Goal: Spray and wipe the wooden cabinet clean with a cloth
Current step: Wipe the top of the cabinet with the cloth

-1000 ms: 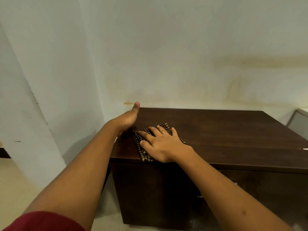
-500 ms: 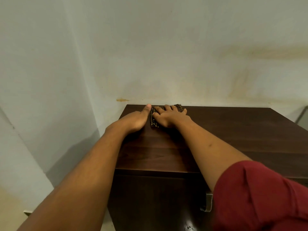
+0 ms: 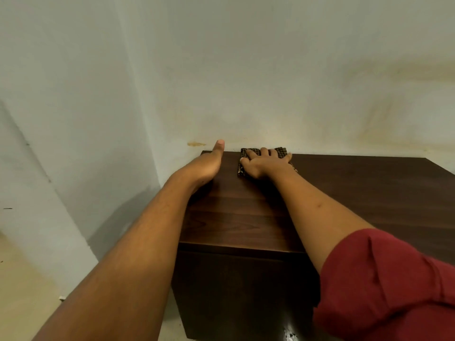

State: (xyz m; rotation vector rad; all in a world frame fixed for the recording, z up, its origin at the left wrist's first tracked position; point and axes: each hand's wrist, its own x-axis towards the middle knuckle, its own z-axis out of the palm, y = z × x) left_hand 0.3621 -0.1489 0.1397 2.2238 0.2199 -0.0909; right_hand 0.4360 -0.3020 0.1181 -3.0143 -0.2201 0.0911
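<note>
Item: wooden cabinet (image 3: 320, 205), dark veneer top, set in a corner against a stained wall (image 3: 270, 82).

Item: checked cloth (image 3: 242, 166), folded, at the top's far edge by the wall, toward the left corner.

Right hand (image 3: 264, 163): flat on the cloth, fingers spread and straight, pressing it down; nothing gripped.

Left hand (image 3: 208, 166): on the top near its far-left corner, thumb up; its fingers are not shown, apparently holding nothing.

Step, judged: wiping stroke at its far limit. No spray bottle in view.

Next move calls for drawing the cloth back or rightward.

Room: wall blocks ahead; left edge near; broad bare surface right and near.
</note>
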